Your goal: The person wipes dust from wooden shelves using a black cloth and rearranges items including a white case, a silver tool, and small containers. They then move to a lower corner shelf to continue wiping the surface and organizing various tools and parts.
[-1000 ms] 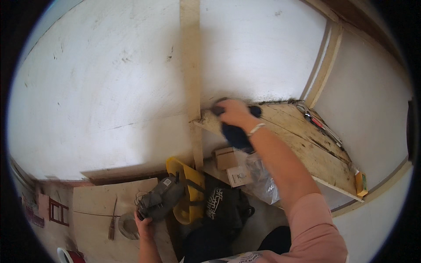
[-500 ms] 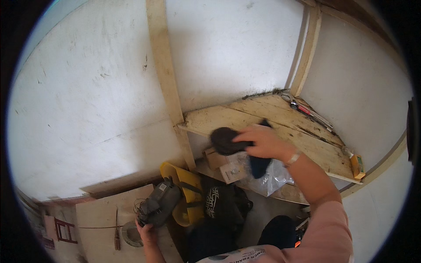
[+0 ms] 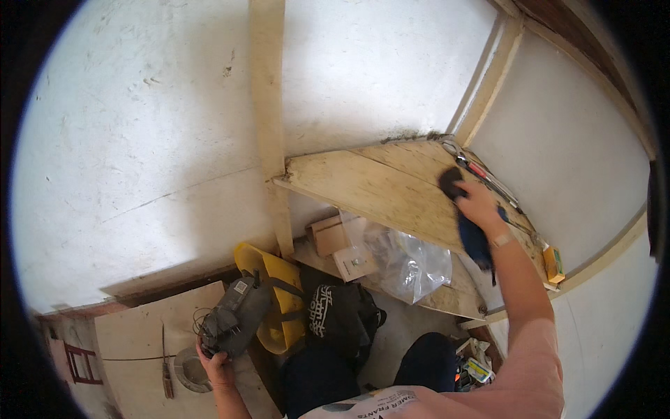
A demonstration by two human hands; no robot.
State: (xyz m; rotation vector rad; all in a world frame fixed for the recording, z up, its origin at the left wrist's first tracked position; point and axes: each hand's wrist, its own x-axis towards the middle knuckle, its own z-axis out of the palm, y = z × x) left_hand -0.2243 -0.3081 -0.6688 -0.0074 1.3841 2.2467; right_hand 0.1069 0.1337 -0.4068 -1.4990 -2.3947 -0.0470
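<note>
At the lower left my left hand (image 3: pixel 216 362) is closed around a dark grey boxy device (image 3: pixel 241 307) with a small pale label on top. A black plug adapter with a thin coiled cable (image 3: pixel 218 325) rests against the device near my fingers. My right hand (image 3: pixel 478 202) reaches over the upper shelf (image 3: pixel 363 174), closed on a black and dark blue object (image 3: pixel 476 241). Its rounded black end pokes out past my fingertips, and its blue part hangs below my palm. Motion blur and my hand hide its exact kind.
Along the shelf's back right edge lie red-handled tools (image 3: pixel 481 174) and a yellow box (image 3: pixel 553 264). Below are a clear plastic bag (image 3: pixel 412 258) and small cartons (image 3: pixel 328 234). A yellow container (image 3: pixel 286 332), a black bag (image 3: pixel 345 318) and a wooden board (image 3: pixel 132 335) sit lower down.
My right hand has carried the black and blue object rightward and up, from the shelf's front edge to over its back right. My left hand still holds the device, slightly shifted left in view.
</note>
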